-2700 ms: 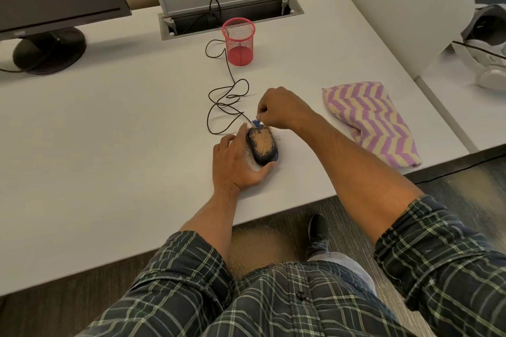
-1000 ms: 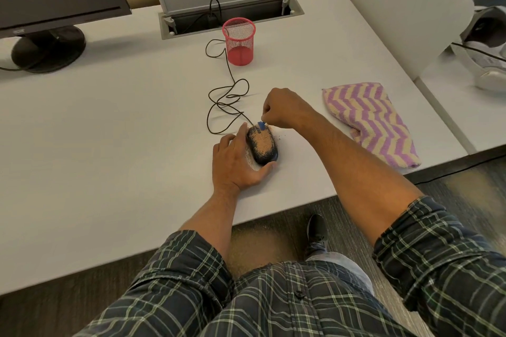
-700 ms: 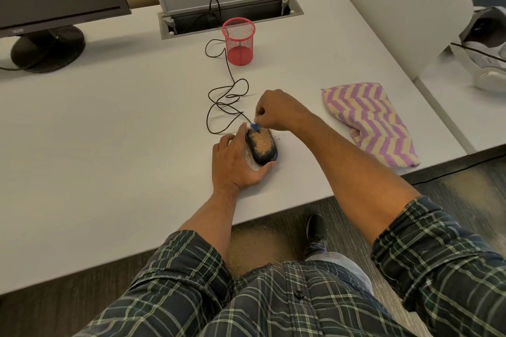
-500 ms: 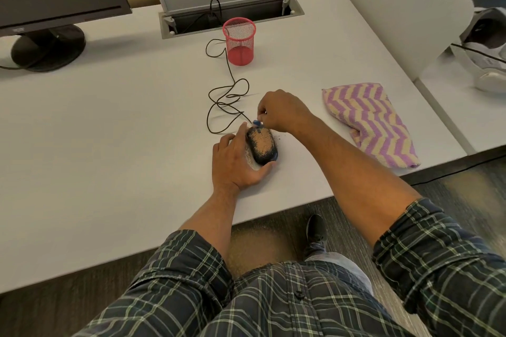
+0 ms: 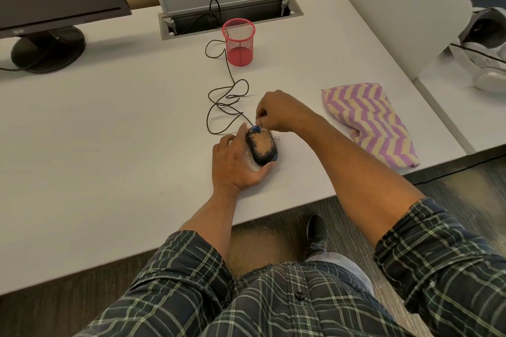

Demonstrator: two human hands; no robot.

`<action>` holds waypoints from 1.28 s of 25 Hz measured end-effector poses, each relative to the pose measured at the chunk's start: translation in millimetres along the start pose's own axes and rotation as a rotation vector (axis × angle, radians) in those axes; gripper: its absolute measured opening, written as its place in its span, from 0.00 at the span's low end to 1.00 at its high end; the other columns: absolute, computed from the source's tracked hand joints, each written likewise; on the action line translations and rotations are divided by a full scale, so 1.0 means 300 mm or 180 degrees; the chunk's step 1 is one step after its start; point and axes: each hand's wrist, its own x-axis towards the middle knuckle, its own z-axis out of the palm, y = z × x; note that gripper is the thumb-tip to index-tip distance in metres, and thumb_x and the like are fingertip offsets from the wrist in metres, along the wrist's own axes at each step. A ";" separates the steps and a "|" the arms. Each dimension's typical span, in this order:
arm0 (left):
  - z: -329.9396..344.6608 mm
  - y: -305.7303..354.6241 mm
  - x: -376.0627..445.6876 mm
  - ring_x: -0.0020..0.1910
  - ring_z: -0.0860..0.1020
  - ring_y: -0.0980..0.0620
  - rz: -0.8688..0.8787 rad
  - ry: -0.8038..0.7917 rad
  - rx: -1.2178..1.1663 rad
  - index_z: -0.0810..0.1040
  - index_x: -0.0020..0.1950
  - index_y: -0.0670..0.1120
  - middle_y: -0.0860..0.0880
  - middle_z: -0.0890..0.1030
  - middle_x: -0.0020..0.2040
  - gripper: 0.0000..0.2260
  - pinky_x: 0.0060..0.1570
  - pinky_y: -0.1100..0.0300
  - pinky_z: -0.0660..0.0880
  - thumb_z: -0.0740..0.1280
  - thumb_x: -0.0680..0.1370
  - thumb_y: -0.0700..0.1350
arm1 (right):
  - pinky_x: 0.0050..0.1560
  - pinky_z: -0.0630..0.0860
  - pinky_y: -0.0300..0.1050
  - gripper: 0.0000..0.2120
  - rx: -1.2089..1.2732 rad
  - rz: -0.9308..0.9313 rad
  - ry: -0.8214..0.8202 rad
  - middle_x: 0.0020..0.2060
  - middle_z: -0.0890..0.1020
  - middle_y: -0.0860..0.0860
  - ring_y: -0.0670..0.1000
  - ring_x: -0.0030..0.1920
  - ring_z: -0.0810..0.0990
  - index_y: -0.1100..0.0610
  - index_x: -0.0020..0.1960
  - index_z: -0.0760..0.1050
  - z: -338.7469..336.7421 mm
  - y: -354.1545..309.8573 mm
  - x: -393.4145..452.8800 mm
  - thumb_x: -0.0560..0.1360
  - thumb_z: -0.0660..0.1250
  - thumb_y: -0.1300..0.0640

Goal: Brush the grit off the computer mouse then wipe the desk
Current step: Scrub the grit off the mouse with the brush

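Note:
A black computer mouse (image 5: 262, 146) coated with tan grit lies near the front of the white desk (image 5: 123, 128). My left hand (image 5: 236, 164) grips it from the left, thumb at its near end and fingers along its far side. My right hand (image 5: 276, 112) pinches a small blue-tipped brush (image 5: 256, 128), whose tip touches the mouse's far end; most of the brush is hidden in my fingers. Loose grit lies on the desk around the mouse. A purple and cream zigzag cloth (image 5: 369, 122) lies to the right.
The mouse cable (image 5: 227, 98) loops back past a red mesh pen cup (image 5: 238, 41) into an open cable hatch (image 5: 227, 12). A monitor on its stand (image 5: 46, 48) is at far left. A white partition (image 5: 394, 3) bounds the right side. The desk edge runs just below my wrists.
My right hand has made small back-and-forth strokes with the brush over the mouse's far end. My left hand and the mouse have stayed put.

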 end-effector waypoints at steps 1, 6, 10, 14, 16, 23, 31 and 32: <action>0.000 0.000 0.000 0.62 0.72 0.48 -0.0010 -0.0001 -0.0004 0.64 0.78 0.48 0.49 0.79 0.63 0.50 0.57 0.51 0.69 0.68 0.64 0.76 | 0.39 0.72 0.41 0.08 -0.0014 0.0016 0.0017 0.45 0.85 0.52 0.51 0.42 0.81 0.56 0.51 0.85 0.002 -0.001 0.000 0.74 0.71 0.57; -0.003 0.001 0.000 0.63 0.72 0.48 -0.0002 -0.0022 -0.0018 0.64 0.79 0.49 0.49 0.79 0.64 0.50 0.58 0.52 0.69 0.68 0.65 0.76 | 0.40 0.75 0.42 0.08 -0.0017 0.0020 0.0022 0.44 0.86 0.52 0.50 0.42 0.81 0.55 0.50 0.86 0.004 0.005 0.002 0.73 0.71 0.58; -0.006 0.005 0.000 0.62 0.72 0.48 -0.0006 -0.0025 -0.0007 0.64 0.78 0.49 0.49 0.79 0.64 0.50 0.58 0.52 0.69 0.67 0.65 0.76 | 0.43 0.77 0.44 0.07 -0.0046 -0.0107 -0.0054 0.46 0.85 0.51 0.50 0.44 0.81 0.54 0.50 0.85 0.002 0.002 0.002 0.74 0.71 0.56; -0.008 0.004 -0.001 0.63 0.72 0.47 0.0008 -0.0032 -0.0032 0.65 0.78 0.47 0.49 0.79 0.64 0.50 0.58 0.51 0.70 0.68 0.65 0.76 | 0.47 0.80 0.49 0.08 -0.0457 -0.0288 -0.0069 0.48 0.84 0.51 0.51 0.46 0.80 0.52 0.52 0.85 0.008 -0.023 -0.004 0.74 0.70 0.54; -0.010 0.005 -0.001 0.62 0.72 0.47 0.0000 -0.0032 -0.0057 0.65 0.78 0.48 0.49 0.79 0.63 0.50 0.59 0.51 0.69 0.68 0.65 0.75 | 0.45 0.80 0.49 0.08 -0.0630 -0.0272 -0.0027 0.48 0.84 0.52 0.53 0.45 0.81 0.53 0.52 0.84 0.012 -0.033 -0.002 0.74 0.70 0.54; -0.011 0.005 -0.001 0.63 0.72 0.48 -0.0029 -0.0044 -0.0112 0.64 0.78 0.49 0.50 0.79 0.63 0.49 0.60 0.50 0.69 0.69 0.64 0.75 | 0.43 0.74 0.46 0.09 -0.0598 -0.0359 -0.0153 0.51 0.82 0.51 0.53 0.50 0.80 0.53 0.54 0.83 0.011 -0.032 -0.007 0.75 0.70 0.53; -0.017 0.008 -0.003 0.63 0.72 0.47 -0.0034 -0.0023 -0.0153 0.64 0.79 0.47 0.48 0.79 0.64 0.51 0.60 0.50 0.70 0.70 0.64 0.74 | 0.45 0.76 0.47 0.09 -0.0567 -0.0355 -0.0005 0.52 0.80 0.50 0.53 0.51 0.79 0.53 0.55 0.82 0.024 -0.023 -0.006 0.75 0.70 0.54; -0.017 0.008 -0.002 0.63 0.72 0.47 -0.0040 -0.0038 -0.0157 0.64 0.80 0.47 0.47 0.79 0.64 0.51 0.60 0.50 0.70 0.70 0.64 0.74 | 0.44 0.75 0.46 0.09 -0.0542 -0.0331 0.0063 0.52 0.80 0.50 0.52 0.51 0.79 0.53 0.55 0.82 0.025 -0.021 -0.004 0.75 0.71 0.55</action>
